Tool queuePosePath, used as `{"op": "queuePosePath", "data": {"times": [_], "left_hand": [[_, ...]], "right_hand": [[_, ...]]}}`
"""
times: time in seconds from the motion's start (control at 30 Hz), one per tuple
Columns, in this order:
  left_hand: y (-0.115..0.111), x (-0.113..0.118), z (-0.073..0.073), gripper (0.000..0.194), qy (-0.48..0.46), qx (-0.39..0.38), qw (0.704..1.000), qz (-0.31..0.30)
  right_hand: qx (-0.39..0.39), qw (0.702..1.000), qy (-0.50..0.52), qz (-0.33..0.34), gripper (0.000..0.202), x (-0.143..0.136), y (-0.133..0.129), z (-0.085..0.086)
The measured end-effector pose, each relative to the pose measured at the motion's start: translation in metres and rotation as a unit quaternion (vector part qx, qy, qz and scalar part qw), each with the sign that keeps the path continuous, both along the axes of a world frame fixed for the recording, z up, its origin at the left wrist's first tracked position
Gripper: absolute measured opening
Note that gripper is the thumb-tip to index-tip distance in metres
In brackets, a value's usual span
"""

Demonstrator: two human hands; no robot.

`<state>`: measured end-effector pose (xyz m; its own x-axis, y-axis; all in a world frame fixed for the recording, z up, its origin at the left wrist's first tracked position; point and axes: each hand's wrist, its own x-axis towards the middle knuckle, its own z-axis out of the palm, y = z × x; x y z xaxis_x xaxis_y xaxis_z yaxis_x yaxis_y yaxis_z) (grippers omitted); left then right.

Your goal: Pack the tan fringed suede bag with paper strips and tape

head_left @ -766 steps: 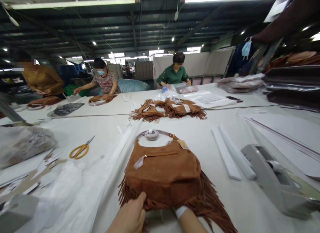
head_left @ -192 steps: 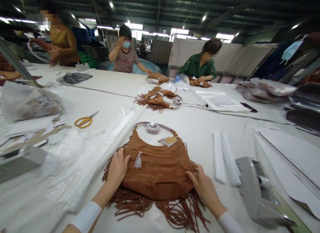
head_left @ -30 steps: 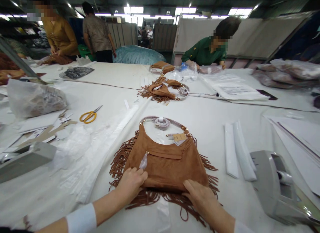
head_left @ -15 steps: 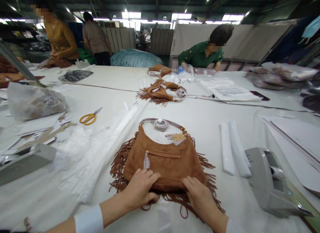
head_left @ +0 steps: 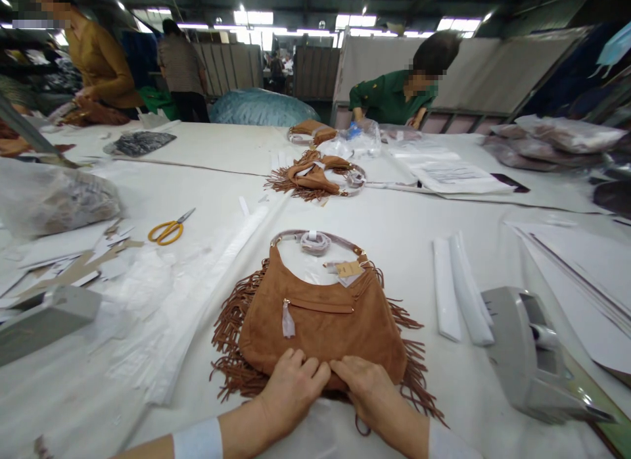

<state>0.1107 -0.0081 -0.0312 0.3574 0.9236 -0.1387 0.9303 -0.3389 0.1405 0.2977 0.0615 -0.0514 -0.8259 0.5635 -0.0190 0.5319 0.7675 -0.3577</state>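
Note:
A brown suede handbag (head_left: pixel 320 327) with long fringe down its sides lies flat on the white table, its bottom edge towards me. My left hand (head_left: pixel 296 390) grips that edge near the middle, fingers curled over the top. Right beside it, my right hand (head_left: pixel 367 393) also closes on the bottom edge; its thumb is hidden. A wrapped zipper pull (head_left: pixel 288 319) hangs from the front zip. A tan paper tag (head_left: pixel 349 269) lies by the right strap joint, and a wrapped strap coil (head_left: pixel 315 242) rests inside the handle loop.
Yellow-handled scissors (head_left: pixel 166 232) and thin white wrapping sheets (head_left: pixel 148 314) lie to the left. Grey tape dispensers (head_left: pixel 522 354) stand at both sides. White rolls (head_left: pixel 446 291) lie right of the bag. Another fringed bag (head_left: pixel 315 175) sits farther back. A person in green (head_left: pixel 389 97) leans over the far side.
My hands have moved inward along the bag's bottom edge and now nearly meet at its middle. The zipper pull has shifted slightly. The bag stays in about the same place.

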Motion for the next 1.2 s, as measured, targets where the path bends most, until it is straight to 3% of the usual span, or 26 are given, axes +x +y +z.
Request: {"op": "queuePosePath", "data": {"times": [0.17, 0.33, 0.43, 0.5, 0.67, 0.8, 1.03, 1.2], "left_hand": [[0.02, 0.013, 0.001, 0.021, 0.007, -0.079, 0.996, 0.049], [0.046, 0.011, 0.014, 0.019, -0.011, -0.102, 0.992, 0.071], [0.054, 0.005, 0.019, 0.015, -0.013, -0.097, 0.993, 0.062], [0.051, -0.003, 0.02, 0.021, -0.019, -0.093, 0.993, 0.067], [0.018, -0.04, 0.011, 0.025, -0.02, -0.083, 0.987, 0.14], [-0.003, -0.067, 0.005, 0.02, -0.03, -0.042, 0.985, 0.166], [0.019, -0.073, 0.012, 0.03, -0.013, -0.071, 0.975, 0.21], [0.038, -0.074, 0.015, 0.038, 0.015, -0.114, 0.965, 0.234]], "right_hand": [[-0.02, 0.998, -0.055, -0.033, 0.032, -0.009, 0.002, -0.003], [-0.026, 0.994, -0.06, -0.086, 0.024, -0.023, 0.008, 0.014], [-0.009, 0.994, -0.057, -0.093, 0.015, -0.018, 0.014, 0.021], [0.021, 0.995, -0.049, -0.086, 0.008, -0.003, 0.018, 0.019], [0.173, 0.984, 0.018, -0.035, 0.029, 0.04, 0.022, -0.009], [0.235, 0.969, 0.076, -0.015, 0.04, 0.046, 0.029, -0.026], [0.175, 0.979, 0.067, -0.074, 0.041, 0.036, 0.041, -0.031], [0.109, 0.988, 0.011, -0.113, 0.035, 0.031, 0.044, -0.025]]}}
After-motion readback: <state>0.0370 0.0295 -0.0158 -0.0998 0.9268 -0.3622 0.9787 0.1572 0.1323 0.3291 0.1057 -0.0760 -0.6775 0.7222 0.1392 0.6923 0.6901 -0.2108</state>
